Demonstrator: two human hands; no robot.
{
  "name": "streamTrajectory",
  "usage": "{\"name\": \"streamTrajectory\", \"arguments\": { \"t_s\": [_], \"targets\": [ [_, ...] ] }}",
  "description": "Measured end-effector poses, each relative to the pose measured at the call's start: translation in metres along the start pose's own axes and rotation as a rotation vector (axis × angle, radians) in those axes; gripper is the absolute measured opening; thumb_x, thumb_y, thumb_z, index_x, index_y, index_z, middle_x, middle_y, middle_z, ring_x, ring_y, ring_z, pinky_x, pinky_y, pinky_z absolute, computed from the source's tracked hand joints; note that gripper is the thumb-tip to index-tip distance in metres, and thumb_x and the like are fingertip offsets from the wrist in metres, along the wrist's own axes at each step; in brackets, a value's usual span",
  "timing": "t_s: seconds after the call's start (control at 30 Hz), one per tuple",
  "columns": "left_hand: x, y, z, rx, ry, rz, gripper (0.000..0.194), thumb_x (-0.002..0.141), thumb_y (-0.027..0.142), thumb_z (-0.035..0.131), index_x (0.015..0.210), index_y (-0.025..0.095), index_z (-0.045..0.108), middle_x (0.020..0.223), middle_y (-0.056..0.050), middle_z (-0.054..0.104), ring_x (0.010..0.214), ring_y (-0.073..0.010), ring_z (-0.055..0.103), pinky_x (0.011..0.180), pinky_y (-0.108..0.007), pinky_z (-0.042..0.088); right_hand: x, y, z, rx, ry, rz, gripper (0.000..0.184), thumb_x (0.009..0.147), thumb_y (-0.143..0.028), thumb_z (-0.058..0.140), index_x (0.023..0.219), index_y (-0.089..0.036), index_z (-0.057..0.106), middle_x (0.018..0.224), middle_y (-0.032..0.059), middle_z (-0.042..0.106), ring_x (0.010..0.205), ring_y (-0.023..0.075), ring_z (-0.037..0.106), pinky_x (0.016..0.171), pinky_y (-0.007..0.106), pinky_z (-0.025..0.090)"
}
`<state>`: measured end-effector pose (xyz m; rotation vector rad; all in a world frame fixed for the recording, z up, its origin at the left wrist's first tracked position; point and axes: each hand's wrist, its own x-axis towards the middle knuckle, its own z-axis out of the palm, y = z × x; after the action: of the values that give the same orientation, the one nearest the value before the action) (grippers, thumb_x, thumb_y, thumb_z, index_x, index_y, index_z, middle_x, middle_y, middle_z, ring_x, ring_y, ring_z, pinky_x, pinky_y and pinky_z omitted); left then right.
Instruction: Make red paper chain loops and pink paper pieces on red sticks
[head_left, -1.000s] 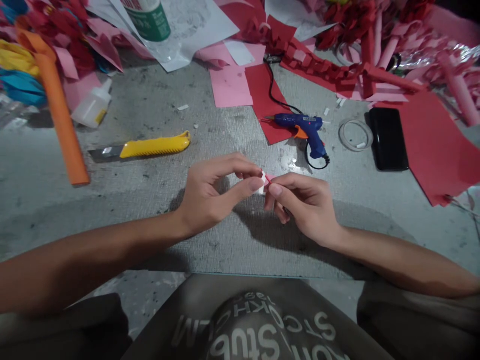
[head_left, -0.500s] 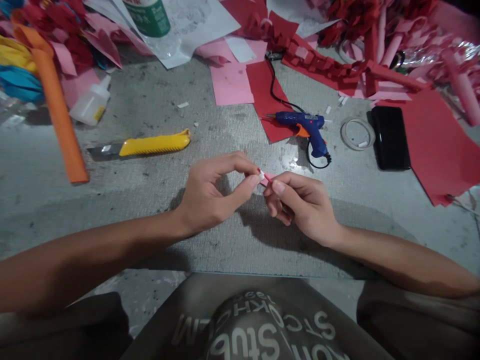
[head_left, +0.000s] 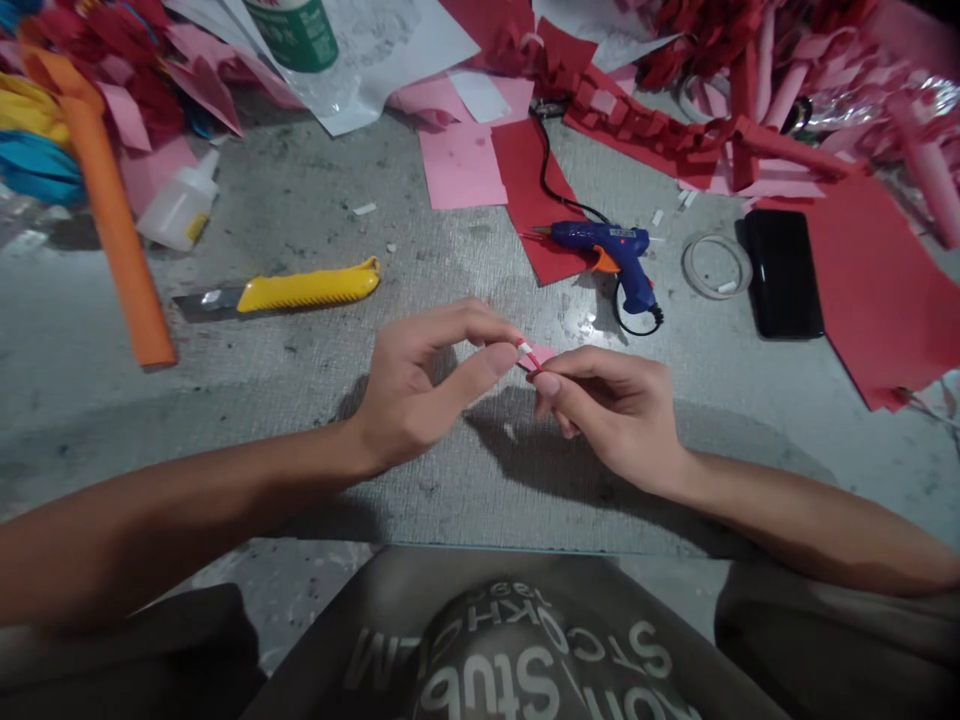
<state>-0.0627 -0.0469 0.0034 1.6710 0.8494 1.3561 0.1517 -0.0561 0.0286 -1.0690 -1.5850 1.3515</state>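
A small red and pink piece of paper [head_left: 535,358] with a white strip on its edge is held between my fingertips, above the near middle of the table. My left hand [head_left: 420,385] pinches its left end between thumb and forefinger. At the lower right end my right hand [head_left: 611,410] grips it the same way, other fingers curled beneath. Fingers cover much of the paper, so its full shape is hidden. Beyond my right hand lies a blue glue gun [head_left: 600,240] with an orange trigger. A yellow utility knife [head_left: 307,286] rests beyond my left hand.
A tape roll [head_left: 716,266] and a black case-like object [head_left: 785,273] lie at right, beside red paper sheets [head_left: 885,290]. On the left are an orange paper strip [head_left: 120,230] and a small glue bottle [head_left: 180,205]. Pink and red paper decorations [head_left: 637,130] crowd the back.
The white bit that hung below my left fingertips is gone from there, and a pale fleck shows lower down. Both hands stay nearly in place, with the paper's red edge turned slightly.
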Motion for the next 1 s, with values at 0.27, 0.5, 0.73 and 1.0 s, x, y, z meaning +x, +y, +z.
{"name": "streamTrajectory", "arguments": {
  "t_s": [0.27, 0.5, 0.73, 1.0],
  "targets": [
    [0.002, 0.001, 0.002, -0.049, -0.035, -0.039, 0.007, 0.097, 0.022, 0.078, 0.096, 0.029, 0.08, 0.088, -0.002, 0.077, 0.082, -0.0186, 0.07, 0.078, -0.039, 0.057, 0.003, 0.006, -0.007, 0.253, -0.229, 0.152, 0.026, 0.106, -0.039, 0.069, 0.091, -0.018, 0.075, 0.072, 0.0001, 0.072, 0.05, 0.0067, 0.056, 0.046, 0.021, 0.045],
    [0.0, 0.0, 0.001, 0.009, -0.074, -0.042, 0.004, 0.098, 0.025, 0.077, 0.097, 0.028, 0.079, 0.091, -0.001, 0.079, 0.083, -0.0171, 0.071, 0.08, -0.036, 0.058, 0.007, -0.001, -0.011, 0.075, -0.102, 0.03, 0.016, 0.099, -0.036, 0.078, 0.094, -0.021, 0.079, 0.085, 0.0038, 0.079, 0.073, 0.015, 0.073, 0.066, 0.029, 0.06],
    [0.001, 0.001, 0.003, -0.022, -0.089, -0.168, 0.005, 0.097, 0.028, 0.079, 0.093, 0.028, 0.083, 0.091, -0.001, 0.082, 0.081, -0.0166, 0.073, 0.076, -0.033, 0.058, 0.008, -0.009, -0.011, -0.124, -0.01, -0.092, 0.008, 0.097, -0.026, 0.079, 0.09, -0.023, 0.08, 0.079, -0.0002, 0.076, 0.062, 0.0109, 0.065, 0.058, 0.026, 0.054],
    [-0.001, 0.001, 0.006, -0.105, -0.119, -0.268, 0.005, 0.093, 0.025, 0.083, 0.088, 0.026, 0.082, 0.086, -0.001, 0.08, 0.078, -0.0156, 0.071, 0.073, -0.032, 0.055, 0.009, -0.005, -0.012, -0.027, -0.096, -0.04, 0.006, 0.095, -0.023, 0.078, 0.091, -0.019, 0.076, 0.076, -0.0023, 0.074, 0.06, 0.0084, 0.065, 0.055, 0.022, 0.054]
  ]
}}
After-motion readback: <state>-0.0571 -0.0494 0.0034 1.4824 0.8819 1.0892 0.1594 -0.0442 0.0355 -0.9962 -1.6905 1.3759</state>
